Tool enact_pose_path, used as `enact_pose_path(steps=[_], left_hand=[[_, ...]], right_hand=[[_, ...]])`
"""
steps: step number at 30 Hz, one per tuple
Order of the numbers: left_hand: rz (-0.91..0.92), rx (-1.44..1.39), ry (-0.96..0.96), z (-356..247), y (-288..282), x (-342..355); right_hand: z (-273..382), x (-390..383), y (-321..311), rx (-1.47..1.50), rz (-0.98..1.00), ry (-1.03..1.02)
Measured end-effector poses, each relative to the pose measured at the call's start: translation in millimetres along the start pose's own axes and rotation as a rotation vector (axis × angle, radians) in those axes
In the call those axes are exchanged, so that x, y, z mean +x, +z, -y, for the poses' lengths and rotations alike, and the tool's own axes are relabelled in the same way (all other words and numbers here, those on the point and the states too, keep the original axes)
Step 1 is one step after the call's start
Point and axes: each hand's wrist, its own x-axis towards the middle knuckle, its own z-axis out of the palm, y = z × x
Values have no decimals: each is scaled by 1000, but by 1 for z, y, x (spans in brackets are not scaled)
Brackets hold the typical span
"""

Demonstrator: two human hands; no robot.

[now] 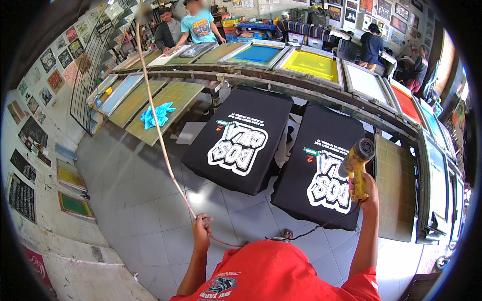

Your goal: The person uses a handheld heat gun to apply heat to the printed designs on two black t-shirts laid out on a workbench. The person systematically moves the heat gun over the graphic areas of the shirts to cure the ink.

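My right hand (370,194) grips the handle of a yellow heat gun (357,168) with a dark round end. The gun is above a black T-shirt (296,175) stretched over a board, partly covering its white block-letter print. My left hand (202,231), fingers closed, holds a long pinkish cord (161,135) that comes down from the top of the view. Past that hand the cord runs toward my waist, where a black cable (321,228) leads up toward the gun. A second black T-shirt (256,108) with the same print lies on the board to the left.
Wooden racks hold framed screens, among them a yellow one (311,65) and a blue one (258,53). A light-blue cloth (157,115) lies on a greenish board (175,98). Two people (198,27) stand behind the far rack at left; others are at far right. Grey floor tiles (150,200) lie below.
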Motion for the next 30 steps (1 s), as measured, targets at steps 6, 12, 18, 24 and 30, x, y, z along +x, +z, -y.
enact_pose_path(steps=[6,12,18,24,30], left_hand=[[-13,-11,2,8,23,-5],[1,36,13,20,54,-16],[12,68,29,20,88,-29],[12,103,50,26,102,-35],[16,95,22,29,102,-35]], right_hand=[[9,48,-14,30,0,23],[15,87,-21,7,105,70],[21,114,-11,-20,131,102],[24,104,2,-27,333,189],[29,72,-8,-65,362,209]])
